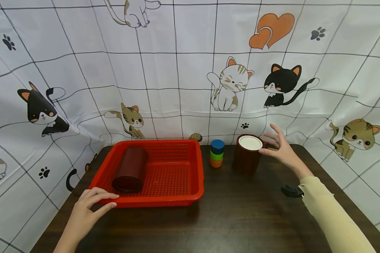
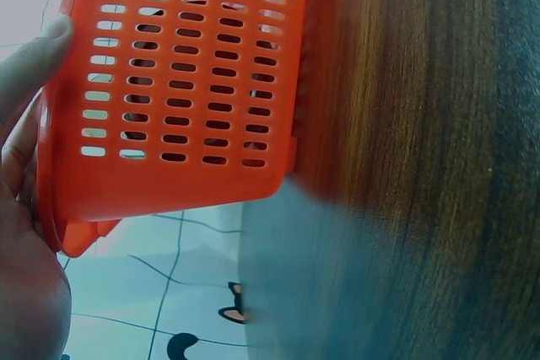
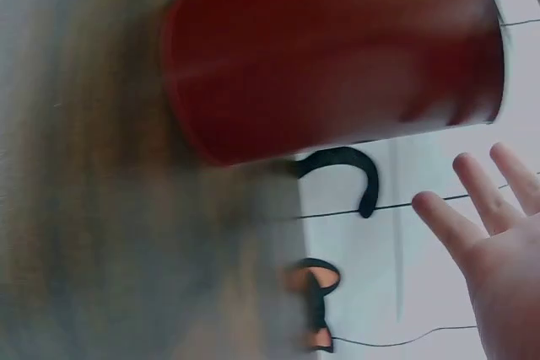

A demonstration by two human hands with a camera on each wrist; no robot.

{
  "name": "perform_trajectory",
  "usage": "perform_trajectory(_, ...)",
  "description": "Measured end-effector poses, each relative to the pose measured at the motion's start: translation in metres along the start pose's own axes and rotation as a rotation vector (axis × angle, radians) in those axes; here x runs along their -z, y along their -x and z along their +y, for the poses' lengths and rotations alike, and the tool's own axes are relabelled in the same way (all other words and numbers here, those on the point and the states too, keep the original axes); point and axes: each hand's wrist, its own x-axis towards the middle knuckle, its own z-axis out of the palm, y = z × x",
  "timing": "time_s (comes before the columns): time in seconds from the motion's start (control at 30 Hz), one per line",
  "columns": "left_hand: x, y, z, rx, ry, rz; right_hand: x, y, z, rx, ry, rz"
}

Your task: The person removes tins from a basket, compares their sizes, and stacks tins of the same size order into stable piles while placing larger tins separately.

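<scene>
My left hand [image 1: 88,210] holds the rim of a red plastic basket [image 1: 164,201] at its near left corner. In the left wrist view the thumb lies on the outer side of the slotted wall [image 2: 181,183] and the fingers go behind the rim. A dark brown-red cylinder [image 1: 132,168] lies on its side in the left part of the basket. My right hand [image 1: 282,149], fingers spread, is right beside an upright dark red cylindrical container [image 1: 247,160] with a white top. In the right wrist view the fingers [image 3: 481,200] show apart from the container's side [image 3: 337,65].
Between basket and container stands a small stack of blue, green and orange round pieces [image 1: 216,153]. A black object [image 1: 292,191] shows at the right wrist. The dark wooden table [image 1: 228,218] ends at a white sheet [image 1: 193,77] printed with cats.
</scene>
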Motion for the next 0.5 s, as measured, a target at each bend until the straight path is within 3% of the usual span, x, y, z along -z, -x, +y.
perform_trajectory(0.33, 0.001, 0.000, 0.001, 0.009, 0.011, -0.005, 0.011, -0.021, -0.037, 0.043, 0.011, 0.067)
perform_trajectory(0.5, 0.000, -0.001, 0.000, 0.002, 0.007, 0.000, 0.006, -0.035, -0.058, 0.080, 0.003, 0.050)
